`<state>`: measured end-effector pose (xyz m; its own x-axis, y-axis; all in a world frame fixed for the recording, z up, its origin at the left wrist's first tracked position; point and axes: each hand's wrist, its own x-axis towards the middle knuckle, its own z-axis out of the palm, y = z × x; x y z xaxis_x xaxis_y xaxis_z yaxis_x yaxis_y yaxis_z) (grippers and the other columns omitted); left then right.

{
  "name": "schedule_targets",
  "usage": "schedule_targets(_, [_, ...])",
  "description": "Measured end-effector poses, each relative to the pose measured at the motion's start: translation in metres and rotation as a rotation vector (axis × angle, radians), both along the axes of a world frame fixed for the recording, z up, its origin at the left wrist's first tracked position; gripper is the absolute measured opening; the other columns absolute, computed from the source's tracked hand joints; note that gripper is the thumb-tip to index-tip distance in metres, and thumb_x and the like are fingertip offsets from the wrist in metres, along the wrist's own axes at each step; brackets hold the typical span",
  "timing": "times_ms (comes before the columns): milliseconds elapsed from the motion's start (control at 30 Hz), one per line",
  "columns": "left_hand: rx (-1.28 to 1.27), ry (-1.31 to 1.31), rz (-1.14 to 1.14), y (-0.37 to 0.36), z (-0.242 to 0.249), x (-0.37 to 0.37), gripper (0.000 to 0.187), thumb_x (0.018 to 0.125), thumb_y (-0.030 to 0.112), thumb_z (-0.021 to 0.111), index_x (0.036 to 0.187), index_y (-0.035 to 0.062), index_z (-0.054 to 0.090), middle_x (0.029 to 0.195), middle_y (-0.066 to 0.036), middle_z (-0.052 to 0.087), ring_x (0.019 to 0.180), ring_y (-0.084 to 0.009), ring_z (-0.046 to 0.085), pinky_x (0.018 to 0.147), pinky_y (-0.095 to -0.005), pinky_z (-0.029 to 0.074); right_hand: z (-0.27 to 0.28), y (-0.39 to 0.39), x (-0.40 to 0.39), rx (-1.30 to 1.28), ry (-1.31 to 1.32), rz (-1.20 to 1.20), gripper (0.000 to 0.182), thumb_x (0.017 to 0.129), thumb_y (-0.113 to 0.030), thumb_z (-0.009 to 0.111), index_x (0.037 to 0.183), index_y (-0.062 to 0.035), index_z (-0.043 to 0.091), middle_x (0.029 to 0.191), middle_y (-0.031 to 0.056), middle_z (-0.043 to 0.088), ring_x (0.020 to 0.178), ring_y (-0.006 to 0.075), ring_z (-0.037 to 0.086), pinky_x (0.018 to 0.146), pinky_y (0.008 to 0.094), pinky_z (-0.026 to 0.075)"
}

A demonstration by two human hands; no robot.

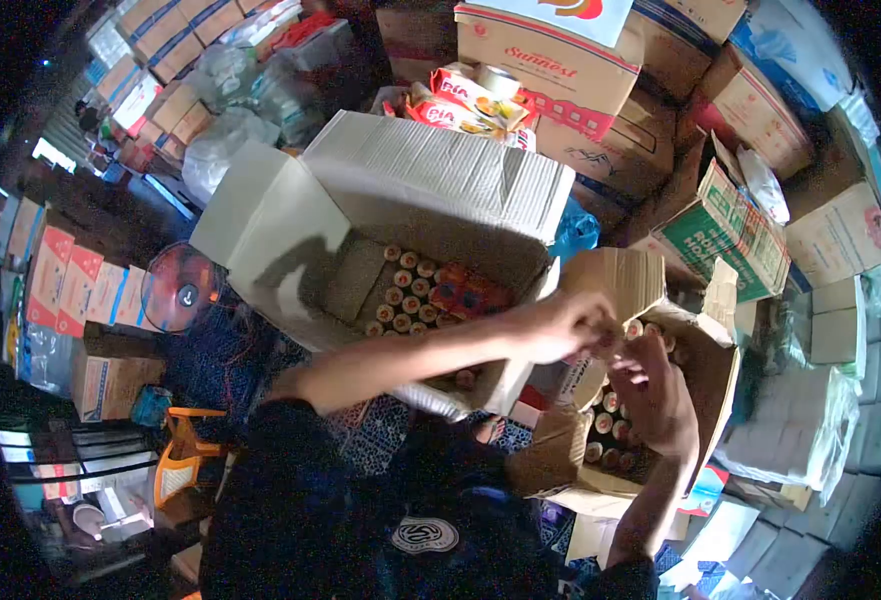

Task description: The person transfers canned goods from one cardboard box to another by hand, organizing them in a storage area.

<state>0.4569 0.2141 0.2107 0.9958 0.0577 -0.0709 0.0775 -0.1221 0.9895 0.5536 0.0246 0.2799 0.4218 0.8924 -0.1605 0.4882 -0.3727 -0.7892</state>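
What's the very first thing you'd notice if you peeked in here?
The big open cardboard box in the middle, with rows of round bottle caps showing inside. To its right, the left hand and right hand meet over a smaller open box, also full of caps; what they grip is unclear. Stacked cartons crowd in behind.

The person wears a dark, nearly black shirt (290,500) with short sleeves, forearms bare. A round white emblem (425,535) with dark lettering sits on its front, below the collar.
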Motion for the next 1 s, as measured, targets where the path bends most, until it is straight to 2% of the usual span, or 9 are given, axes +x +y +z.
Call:
schedule_targets(167, [-0.219,0.182,0.007,0.123,0.001,-0.076,0.025,0.090,0.004,0.061,0.115,0.0069,0.054,0.083,-0.006,0.067,0.070,-0.0123,0.064,0.060,-0.0274,0.052,-0.037,0.097,-0.019,0.076,0.372,0.289,0.026,0.097,-0.008,0.053,0.122,-0.0001,0.048,0.114,0.0111,0.059,0.102,0.0164,0.059,0.088,0.0304,0.048])
schedule_targets(233, [0.006,0.210,0.030,0.164,-0.006,-0.101,0.025,0.090,0.004,0.062,0.113,0.0065,0.054,0.082,-0.007,0.069,0.072,-0.0131,0.065,0.062,-0.0276,0.052,-0.038,0.144,-0.043,0.086,0.394,0.401,0.037,0.097,-0.010,0.054,0.132,-0.0038,0.044,0.119,0.0103,0.059,0.109,0.0176,0.057,0.090,0.0313,0.047])
schedule_targets(333, [-0.187,0.414,0.057,0.218,-0.037,-0.132,0.023,0.089,0.000,0.060,0.111,0.0040,0.053,0.086,-0.011,0.067,0.073,-0.0158,0.067,0.062,-0.0276,0.052,-0.095,0.209,-0.066,0.141,0.230,0.539,0.043,0.097,-0.025,0.057,0.133,-0.0051,0.045,0.112,0.0130,0.063,0.103,0.0195,0.060,0.084,0.0330,0.050])
schedule_targets(433, [-0.176,0.600,0.114,0.267,-0.090,-0.149,0.026,0.087,-0.003,0.058,0.111,0.0042,0.055,0.095,-0.013,0.065,0.080,-0.0193,0.067,0.069,-0.0297,0.052,-0.078,0.279,-0.106,-0.180,0.351,0.576,0.039,0.097,-0.028,0.054,0.127,-0.0037,0.053,0.108,0.0142,0.065,0.094,0.0223,0.061,0.081,0.0377,0.050])
schedule_targets(600, [0.315,0.521,0.194,0.314,-0.196,-0.167,0.015,0.083,0.003,0.058,0.091,0.0020,0.071,0.089,-0.010,0.070,0.078,-0.0193,0.059,0.071,-0.0355,0.047,-0.237,0.355,-0.133,-0.190,0.130,0.612,0.036,0.091,-0.028,0.056,0.117,-0.0028,0.060,0.105,0.0155,0.066,0.089,0.0250,0.062,0.077,0.0401,0.050])
schedule_targets(700, [0.406,0.668,0.281,0.322,-0.239,-0.173,0.027,0.085,0.010,0.058,0.110,0.0047,0.065,0.100,-0.018,0.068,0.090,-0.0264,0.061,0.080,-0.0370,0.047,-0.384,0.381,-0.143,-0.209,-0.202,0.670,0.036,0.087,-0.026,0.058,0.115,-0.0031,0.061,0.105,0.0154,0.065,0.090,0.0251,0.061,0.076,0.0399,0.050])
schedule_targets(767, [0.318,0.648,0.188,0.339,-0.309,-0.181,0.035,0.085,0.012,0.059,0.119,0.0044,0.060,0.106,-0.021,0.066,0.098,-0.0292,0.061,0.085,-0.0397,0.047,-0.504,0.389,-0.154,-0.228,-0.748,0.836,0.037,0.084,-0.024,0.059,0.114,-0.0032,0.061,0.105,0.0154,0.065,0.090,0.0251,0.061,0.076,0.0398,0.050])
schedule_targets(900, [0.294,0.693,0.193,0.353,-0.386,-0.195,0.040,0.084,0.015,0.060,0.123,0.0044,0.057,0.109,-0.023,0.065,0.103,-0.0308,0.061,0.088,-0.0410,0.047,-0.453,0.378,-0.162,-0.066,-0.081,0.524,0.032,0.079,-0.021,0.057,0.103,-0.0004,0.064,0.092,0.0180,0.066,0.079,0.0258,0.061,0.066,0.0431,0.050])
schedule_targets(1000, [0.331,0.753,0.257,0.346,-0.408,-0.196,0.041,0.084,0.015,0.060,0.123,0.0044,0.057,0.110,-0.022,0.065,0.104,-0.0310,0.061,0.089,-0.0409,0.046,-0.447,0.375,-0.167,-0.117,0.083,0.409,0.033,0.080,-0.021,0.058,0.106,-0.0008,0.062,0.095,0.0181,0.066,0.082,0.0260,0.061,0.068,0.0433,0.049])
